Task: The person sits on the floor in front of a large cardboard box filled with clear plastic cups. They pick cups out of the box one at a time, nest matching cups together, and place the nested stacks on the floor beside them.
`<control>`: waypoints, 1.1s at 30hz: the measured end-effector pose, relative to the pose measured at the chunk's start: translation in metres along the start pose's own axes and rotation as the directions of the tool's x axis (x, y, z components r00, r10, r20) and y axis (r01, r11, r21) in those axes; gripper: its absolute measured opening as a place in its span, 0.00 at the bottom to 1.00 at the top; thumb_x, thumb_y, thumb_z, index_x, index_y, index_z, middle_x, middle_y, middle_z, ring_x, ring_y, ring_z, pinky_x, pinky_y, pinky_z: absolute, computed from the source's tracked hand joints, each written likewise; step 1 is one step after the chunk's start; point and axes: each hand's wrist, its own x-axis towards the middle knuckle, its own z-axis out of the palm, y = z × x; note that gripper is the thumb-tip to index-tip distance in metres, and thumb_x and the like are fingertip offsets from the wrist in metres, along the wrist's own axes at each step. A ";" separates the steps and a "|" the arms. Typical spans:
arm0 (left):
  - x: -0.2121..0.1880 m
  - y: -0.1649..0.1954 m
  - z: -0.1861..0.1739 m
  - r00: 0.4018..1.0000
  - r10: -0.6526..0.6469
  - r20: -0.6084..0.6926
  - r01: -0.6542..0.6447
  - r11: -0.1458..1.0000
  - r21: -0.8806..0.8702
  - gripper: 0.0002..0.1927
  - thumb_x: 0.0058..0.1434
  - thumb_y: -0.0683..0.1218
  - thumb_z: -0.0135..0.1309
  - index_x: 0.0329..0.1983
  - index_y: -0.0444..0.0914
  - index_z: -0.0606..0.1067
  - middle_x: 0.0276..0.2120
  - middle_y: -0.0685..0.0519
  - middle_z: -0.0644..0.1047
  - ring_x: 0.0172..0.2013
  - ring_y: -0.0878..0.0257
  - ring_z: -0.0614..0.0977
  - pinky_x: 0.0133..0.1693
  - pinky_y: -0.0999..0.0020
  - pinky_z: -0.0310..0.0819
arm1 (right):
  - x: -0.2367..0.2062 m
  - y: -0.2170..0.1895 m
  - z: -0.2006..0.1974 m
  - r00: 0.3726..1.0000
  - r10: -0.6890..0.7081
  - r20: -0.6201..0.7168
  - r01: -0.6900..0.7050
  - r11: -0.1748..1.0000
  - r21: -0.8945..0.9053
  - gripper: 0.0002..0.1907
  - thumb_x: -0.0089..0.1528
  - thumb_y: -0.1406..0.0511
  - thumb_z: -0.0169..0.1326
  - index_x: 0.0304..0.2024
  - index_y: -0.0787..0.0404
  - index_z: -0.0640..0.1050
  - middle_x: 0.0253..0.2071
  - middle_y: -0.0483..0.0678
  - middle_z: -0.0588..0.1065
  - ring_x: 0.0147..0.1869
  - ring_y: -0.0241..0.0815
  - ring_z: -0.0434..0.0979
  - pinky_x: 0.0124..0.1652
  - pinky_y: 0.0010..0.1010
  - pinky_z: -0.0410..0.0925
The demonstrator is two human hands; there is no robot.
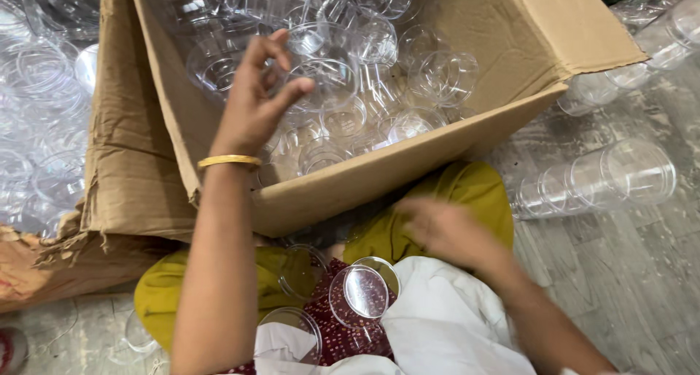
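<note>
Head view: left hand (pixel 255 102) reaching into cardboard box (pixel 437 156), fingers (pixel 281 43) loosely spread over clear cups (pixel 328 76), gripping nothing; right hand (pixel 445 229) blurred, grip impossible to tell, above lids (pixel 361 291) gathered on lap.

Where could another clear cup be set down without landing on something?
Bare grey floor shows right of the right hand, below the row of nested clear cups. The cardboard box under the left hand is packed with cups, the lap holds loose lids, and clear cups crowd the far left.
</note>
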 end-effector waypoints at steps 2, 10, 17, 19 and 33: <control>-0.004 0.001 0.007 0.975 -0.213 -0.067 0.219 0.971 0.093 0.42 0.53 0.49 0.70 0.70 0.51 0.64 0.57 0.37 0.70 0.49 0.36 0.76 0.53 0.54 0.83 | 0.040 -0.032 0.051 0.910 -0.365 0.195 0.400 0.897 -0.187 0.28 0.62 0.60 0.56 0.61 0.67 0.72 0.65 0.62 0.68 0.64 0.59 0.71 0.61 0.45 0.65; -0.007 -0.009 -0.003 0.922 0.383 0.061 -0.353 0.764 0.540 0.58 0.51 0.56 0.77 0.77 0.41 0.54 0.73 0.45 0.64 0.71 0.45 0.66 0.68 0.49 0.65 | 0.079 -0.051 0.101 0.938 -0.158 0.309 0.286 0.856 -0.431 0.25 0.63 0.53 0.53 0.59 0.57 0.74 0.51 0.56 0.77 0.54 0.58 0.78 0.53 0.49 0.70; -0.009 -0.016 -0.013 0.955 0.295 0.024 -0.262 0.803 0.536 0.56 0.49 0.60 0.78 0.76 0.45 0.60 0.71 0.46 0.67 0.71 0.50 0.69 0.71 0.52 0.65 | 0.046 -0.081 0.008 0.805 -0.561 0.193 0.577 0.816 -0.036 0.18 0.64 0.56 0.56 0.49 0.61 0.81 0.48 0.54 0.81 0.50 0.53 0.83 0.50 0.41 0.74; -0.010 -0.013 -0.016 0.957 0.288 -0.019 -0.244 0.843 0.478 0.55 0.49 0.59 0.77 0.76 0.45 0.60 0.69 0.46 0.67 0.71 0.51 0.69 0.69 0.54 0.66 | 0.019 -0.084 -0.056 0.861 -0.508 0.000 0.493 0.836 0.241 0.17 0.62 0.58 0.57 0.48 0.60 0.84 0.47 0.47 0.85 0.50 0.43 0.87 0.49 0.36 0.78; -0.011 -0.009 -0.010 0.965 0.202 0.165 -0.251 0.889 0.383 0.58 0.43 0.64 0.76 0.74 0.42 0.63 0.66 0.46 0.67 0.68 0.48 0.72 0.70 0.51 0.64 | 0.150 -0.112 -0.092 0.863 -0.496 -0.096 0.471 0.719 0.511 0.16 0.64 0.61 0.64 0.38 0.58 0.68 0.79 0.60 0.55 0.79 0.39 0.53 0.61 0.26 0.63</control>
